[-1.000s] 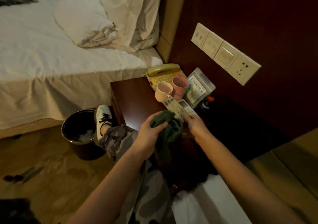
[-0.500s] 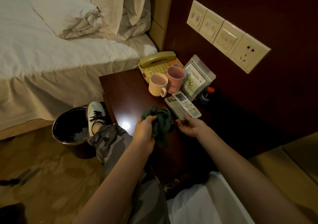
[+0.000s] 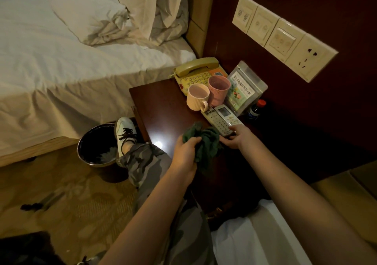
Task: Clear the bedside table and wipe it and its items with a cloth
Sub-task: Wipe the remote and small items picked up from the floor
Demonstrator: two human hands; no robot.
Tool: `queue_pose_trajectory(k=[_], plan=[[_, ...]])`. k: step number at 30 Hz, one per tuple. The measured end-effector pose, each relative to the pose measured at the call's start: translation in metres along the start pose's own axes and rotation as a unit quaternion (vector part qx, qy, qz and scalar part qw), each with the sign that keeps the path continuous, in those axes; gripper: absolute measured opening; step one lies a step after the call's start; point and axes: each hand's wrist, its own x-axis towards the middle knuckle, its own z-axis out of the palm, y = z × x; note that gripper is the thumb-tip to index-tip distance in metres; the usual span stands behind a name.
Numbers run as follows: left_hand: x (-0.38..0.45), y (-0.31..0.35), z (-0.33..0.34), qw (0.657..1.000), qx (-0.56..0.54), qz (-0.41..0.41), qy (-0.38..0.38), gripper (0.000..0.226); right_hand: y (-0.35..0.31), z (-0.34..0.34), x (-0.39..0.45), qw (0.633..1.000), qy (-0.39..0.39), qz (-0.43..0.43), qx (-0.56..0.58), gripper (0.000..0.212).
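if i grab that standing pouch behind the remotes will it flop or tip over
The pouch looks like thin plastic film, so it will probably crumple somewhat under a grip and feel light. It stands upright close to the wall panel, so a push would likely tip it. Its glossy surface may be a bit slippery.

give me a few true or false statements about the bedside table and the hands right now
1. The left hand grips a green cloth. True.
2. The right hand holds the ribbed mug. False: it holds the near ends of two remote controls.
3. The telephone sits at the bedside table's far edge. True.
4. The pink cup lies on its side. False: it stands upright.
5. The bin stands on the table. False: it is on the floor.
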Motion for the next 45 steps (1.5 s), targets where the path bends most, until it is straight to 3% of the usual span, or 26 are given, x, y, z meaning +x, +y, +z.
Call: queue_pose_trajectory(k=[3,6,11,13,15,17,19,21,24,27,30,33,37,45], plan=[[-0.005,0.000,-0.003,1.000,-0.011,0.007,-0.019,0.030,0.004,-0.005,-0.007,0.999,-0.026,0.015,0.010,0.053],[-0.011,0.000,-0.004,0.999,-0.039,0.011,-0.034,0.035,0.022,-0.005,-0.051,0.995,-0.097,0.023,-0.009,0.048],[-0.043,0.016,-0.011,0.996,-0.048,0.071,-0.020,0.043,0.076,-0.002,-0.143,0.926,-0.339,-0.019,-0.165,0.056],[-0.059,0.020,-0.023,0.991,-0.050,0.124,-0.017,0.041,0.100,0.004,-0.173,0.900,-0.363,-0.105,-0.220,0.039],[-0.079,0.025,-0.040,0.983,-0.022,0.182,-0.023,0.042,0.123,0.013,-0.195,0.857,-0.347,-0.245,-0.293,0.021],[-0.091,0.033,-0.062,0.981,0.003,0.193,-0.012,0.044,0.144,0.027,-0.209,0.792,-0.332,-0.356,-0.369,0.021],[-0.100,0.044,-0.094,0.974,0.018,0.225,0.027,0.041,0.166,0.045,-0.216,0.752,-0.333,-0.409,-0.395,0.022],[-0.104,0.056,-0.130,0.970,0.059,0.236,-0.004,0.040,0.193,0.067,-0.216,0.758,-0.345,-0.405,-0.378,0.019],[-0.103,0.071,-0.196,0.948,0.201,0.235,0.076,0.036,0.238,0.103,-0.206,0.777,-0.350,-0.360,-0.380,0.015],[-0.105,0.085,-0.263,0.893,0.373,0.204,0.147,0.023,0.283,0.138,-0.190,0.794,-0.340,-0.288,-0.414,0.021],[-0.111,0.103,-0.331,0.845,0.494,0.106,0.176,0.033,0.324,0.175,-0.166,0.814,-0.307,-0.203,-0.449,0.036],[-0.102,0.112,-0.397,0.861,0.472,0.021,0.190,0.035,0.362,0.207,-0.132,0.833,-0.273,-0.139,-0.460,0.046],[-0.055,0.098,-0.490,0.881,0.383,-0.045,0.273,0.028,0.407,0.246,-0.081,0.873,-0.228,-0.030,-0.431,0.037],[0.056,0.048,-0.626,0.850,0.330,-0.153,0.380,0.036,0.472,0.302,0.046,0.910,-0.160,0.074,-0.374,0.041]])
